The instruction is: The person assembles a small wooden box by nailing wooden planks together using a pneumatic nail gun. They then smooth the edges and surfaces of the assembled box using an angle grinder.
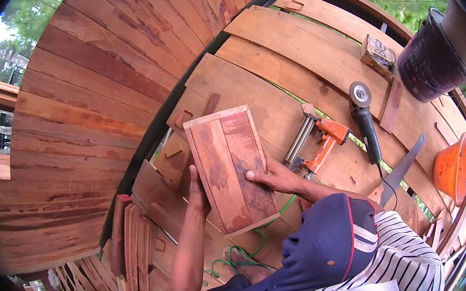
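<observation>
A rectangular wooden box (230, 174), its face made of two reddish-brown boards with dark stains and framed by thin pale edges, is held up tilted in front of me. My left hand (197, 195) presses along its left side, fingers pointing up. My right hand (274, 176) grips the right side, thumb lying on the face and the other fingers hidden behind. Just right of that hand lies an orange and silver nail gun (320, 144) on the planks. A green air hose (256, 246) runs beneath the box, by my sandalled foot.
An angle grinder (363, 113) and a handsaw (405, 169) lie to the right on the plank floor (272, 32), which has gaps. Beyond are an orange bowl (453, 169), a dark bucket (424, 60) and a small carton (377, 53). Wood offcuts (135, 243) stand left; a plank wall (86, 116) rises behind.
</observation>
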`<state>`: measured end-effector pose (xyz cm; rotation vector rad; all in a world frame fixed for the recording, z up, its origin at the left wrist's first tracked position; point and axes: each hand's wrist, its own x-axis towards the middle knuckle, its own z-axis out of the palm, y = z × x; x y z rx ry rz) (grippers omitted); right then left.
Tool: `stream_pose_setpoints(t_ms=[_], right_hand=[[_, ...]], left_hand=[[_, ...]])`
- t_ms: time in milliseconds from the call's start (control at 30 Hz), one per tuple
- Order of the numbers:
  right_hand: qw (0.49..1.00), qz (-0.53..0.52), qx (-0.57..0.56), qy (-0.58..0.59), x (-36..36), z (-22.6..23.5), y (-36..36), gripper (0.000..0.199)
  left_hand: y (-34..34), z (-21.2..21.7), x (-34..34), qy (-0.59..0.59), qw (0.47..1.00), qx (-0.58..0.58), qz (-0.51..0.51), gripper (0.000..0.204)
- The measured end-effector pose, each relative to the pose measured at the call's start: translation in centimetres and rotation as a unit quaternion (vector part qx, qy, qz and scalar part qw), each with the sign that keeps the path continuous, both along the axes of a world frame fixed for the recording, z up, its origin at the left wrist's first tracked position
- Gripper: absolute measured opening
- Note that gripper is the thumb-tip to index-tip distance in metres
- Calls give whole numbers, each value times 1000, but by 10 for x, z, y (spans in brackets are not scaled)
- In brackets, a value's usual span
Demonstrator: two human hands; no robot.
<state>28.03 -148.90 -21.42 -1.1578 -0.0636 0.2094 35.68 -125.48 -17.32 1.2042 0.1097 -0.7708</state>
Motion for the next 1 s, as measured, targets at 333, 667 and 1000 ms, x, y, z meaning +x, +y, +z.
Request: stream_pose_setpoints(t_ms=[333, 667, 1000], right_hand=[[998, -5, -54, 21, -8, -7, 0, 116], [992, 4, -120, 30, -17, -1, 3, 117], [972, 2, -235, -34, -31, -1, 10, 114]], left_hand=[[-6, -12, 0, 4, 1000, -9, -21, 114], [-4, -15, 0, 28, 999, -3, -28, 116], [-1, -24, 7, 52, 997, 12, -50, 118]])
